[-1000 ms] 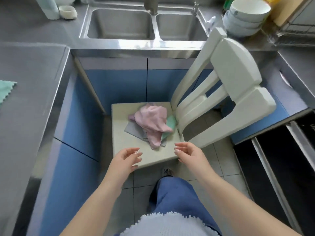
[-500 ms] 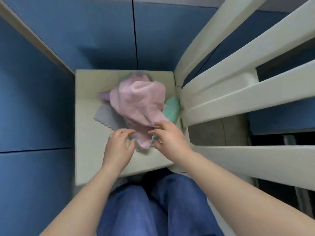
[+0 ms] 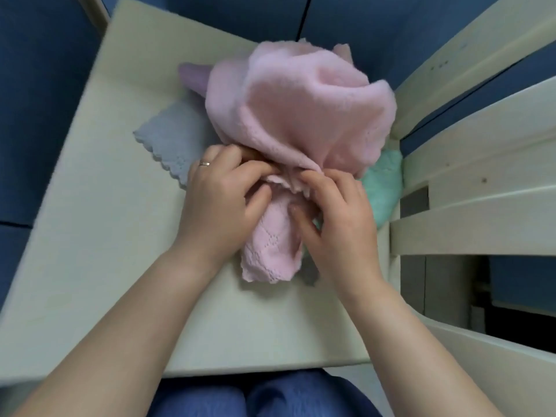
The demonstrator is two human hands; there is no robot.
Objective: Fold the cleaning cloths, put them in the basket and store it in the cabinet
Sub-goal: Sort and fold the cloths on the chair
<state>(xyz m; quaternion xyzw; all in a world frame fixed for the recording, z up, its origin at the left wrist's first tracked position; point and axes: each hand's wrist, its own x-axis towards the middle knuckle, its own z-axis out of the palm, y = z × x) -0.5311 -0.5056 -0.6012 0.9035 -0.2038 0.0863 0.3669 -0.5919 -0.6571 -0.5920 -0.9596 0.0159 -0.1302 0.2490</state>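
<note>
While blue-trousered knees [image 3: 240, 398] show at the near edge, both forearms reach out over a cream chair seat [image 3: 105, 251], and the two hands meet on a crumpled pink cloth [image 3: 301, 115] lying on it. On the left side, the left hand [image 3: 219, 203], a ring [image 3: 204, 163] on one finger, has its fingers curled narrow and its fingertips pinching a fold of the pink fabric against the thumb. Opposite it, the right hand [image 3: 337, 218] is likewise closed down on the same fold, fingertips pressed into the cloth and thumb tucked against its near tail. Under the pink cloth a grey cloth [image 3: 171, 139] with a scalloped edge lies flat to the left, a mint-green cloth [image 3: 382, 188] sticks out on the right against the chair back [image 3: 481, 164], and a bit of lilac fabric [image 3: 192, 76] shows at the far left. No writing or label can be read. Beyond the seat stand blue cabinet doors [image 3: 346, 22].
</note>
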